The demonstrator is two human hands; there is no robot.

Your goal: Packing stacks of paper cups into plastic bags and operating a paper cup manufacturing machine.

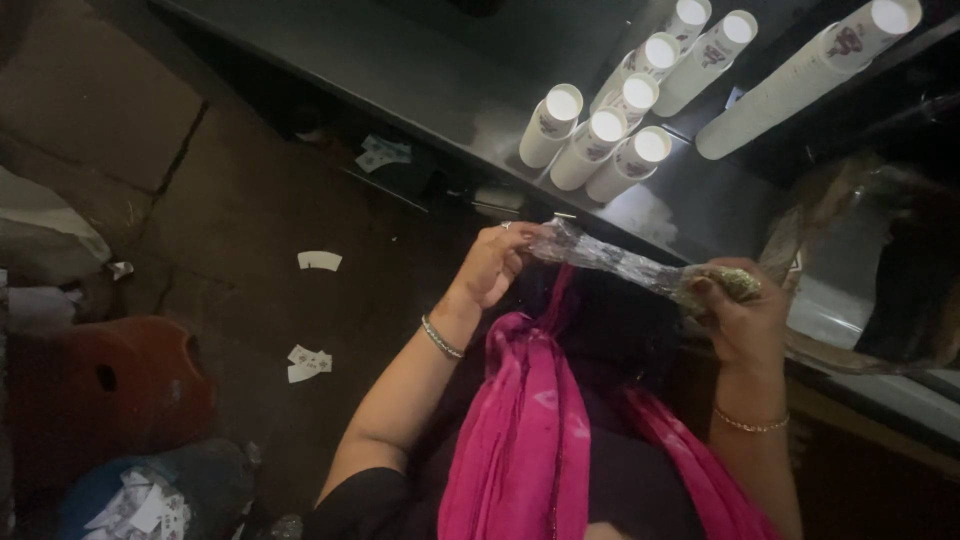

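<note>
A pink scarf [530, 430] hangs nearest the camera, draped down the person's dark top. Above it, the left hand [495, 265] and right hand [740, 310] pull a twisted clear plastic wrapper [615, 262] taut between them. Its long axis runs from upper left to lower right, just in front of the dark table [440, 90] edge. The wrapper looks crinkled, glossy and rope-like. The left hand pinches its upper end; the right hand is closed around the lower end, where something greenish-gold bunches, too blurred to identify. Stacks of white paper cups [600, 140] lie on the table beyond. Paper scraps [318, 261] litter the floor [240, 220].
</note>
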